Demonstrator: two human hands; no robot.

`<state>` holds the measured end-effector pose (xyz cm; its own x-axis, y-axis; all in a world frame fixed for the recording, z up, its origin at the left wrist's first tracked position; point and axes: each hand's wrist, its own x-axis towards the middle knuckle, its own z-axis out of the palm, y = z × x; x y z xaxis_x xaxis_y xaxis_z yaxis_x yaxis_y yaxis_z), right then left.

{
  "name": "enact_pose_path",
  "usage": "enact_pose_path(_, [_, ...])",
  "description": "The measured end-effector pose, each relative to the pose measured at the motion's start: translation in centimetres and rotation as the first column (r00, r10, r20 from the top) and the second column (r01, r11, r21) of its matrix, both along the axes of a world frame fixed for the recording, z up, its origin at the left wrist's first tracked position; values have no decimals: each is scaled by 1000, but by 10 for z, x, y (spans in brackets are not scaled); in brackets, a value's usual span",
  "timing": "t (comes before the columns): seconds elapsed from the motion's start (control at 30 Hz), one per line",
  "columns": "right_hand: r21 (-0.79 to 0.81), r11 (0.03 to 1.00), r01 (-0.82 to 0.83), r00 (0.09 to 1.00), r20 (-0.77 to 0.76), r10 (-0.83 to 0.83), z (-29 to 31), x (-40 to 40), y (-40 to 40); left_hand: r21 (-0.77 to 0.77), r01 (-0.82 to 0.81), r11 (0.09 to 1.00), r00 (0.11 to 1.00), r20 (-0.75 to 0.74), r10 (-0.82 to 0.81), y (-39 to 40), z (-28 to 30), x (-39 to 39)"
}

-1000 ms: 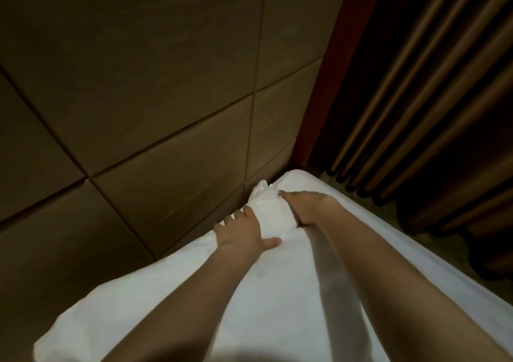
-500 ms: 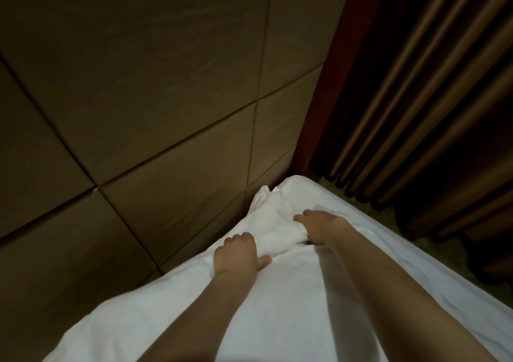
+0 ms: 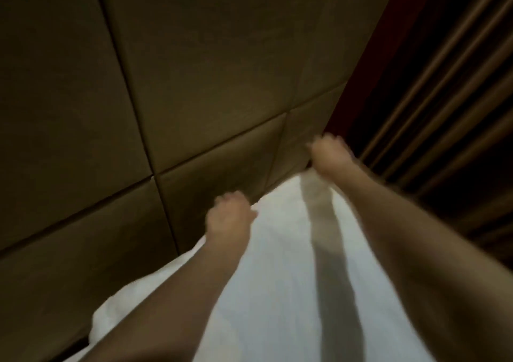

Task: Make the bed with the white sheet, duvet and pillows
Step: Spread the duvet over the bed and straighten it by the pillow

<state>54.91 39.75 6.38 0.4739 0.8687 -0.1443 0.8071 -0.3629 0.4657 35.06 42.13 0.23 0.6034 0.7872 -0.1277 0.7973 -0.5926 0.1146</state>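
Both hands moved up to the headboard [image 3: 194,97]: left hand [image 3: 230,214] and right hand [image 3: 329,154] gripped the sheet [image 3: 277,278] edge, though blur left it unclear. Soft, light; hold corners.

Padded wall [image 3: 194,97] tight vs sheet [image 3: 277,278] edge; curtain [image 3: 458,111] rt.

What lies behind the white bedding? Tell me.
Behind the white bedding stands a padded panelled headboard. Both hands cover its far edge; the gap below is hidden.
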Motion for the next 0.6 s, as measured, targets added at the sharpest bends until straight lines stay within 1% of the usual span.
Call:
enact_pose_path(0.07, [58,996,65,989,-136,-57,-66,-21,-11,83,-38,996,982,-181,53,4,-31,-26])
enact_pose_path(0.1, [40,996,85,979,-187,-76,-90,-32,-17,80,-39,996,975,-215,55,4,-41,-34])
enact_pose_path(0.17, [5,992,125,963,-240,-120,-117,-47,-26,41,3,999,974,-227,7,0,-50,-35])
enact_pose_path(0.23, [-29,991,127,956,-263,-130,-120,-50,-28,44,83,996,981,-177,-74,-7,-47,-26])
enact_pose_path(0.3, [-47,998,50,958,-280,-61,-103,-45,-22,59,131,990,990,-62,-127,-17,-32,-10])
enact_pose_path(0.37, [-81,995,-58,944,-330,28,-84,-43,-10,54,178,983,978,99,-183,-29,-16,4])
enact_pose_path(0.4, [-97,988,-117,935,-347,76,-77,-46,-3,8,201,980,967,156,-199,-35,-12,8])
enact_pose_path(0.43, [-150,973,-178,938,-326,121,-74,-51,3,-67,210,975,968,152,-198,-39,-15,9])
enact_pose_path(0.47, [-219,948,-230,943,-292,161,-77,-60,7,-174,198,965,979,74,-188,-42,-22,4])
enact_pose_path(0.5, [-316,910,-269,945,-271,185,-88,-73,8,-274,146,951,986,-44,-164,-42,-34,-4])
enact_pose_path(0.53, [-403,863,-305,940,-276,203,-103,-85,3,-340,67,938,980,-155,-127,-43,-48,-16])
enact_pose_path(0.57, [-497,798,-342,934,-272,231,-121,-98,-2,-374,-9,927,968,-234,-85,-41,-63,-28])
enact_pose_path(0.6, [-558,750,-355,932,-273,238,-144,-102,-4,-394,-64,917,956,-287,-57,-38,-74,-37])
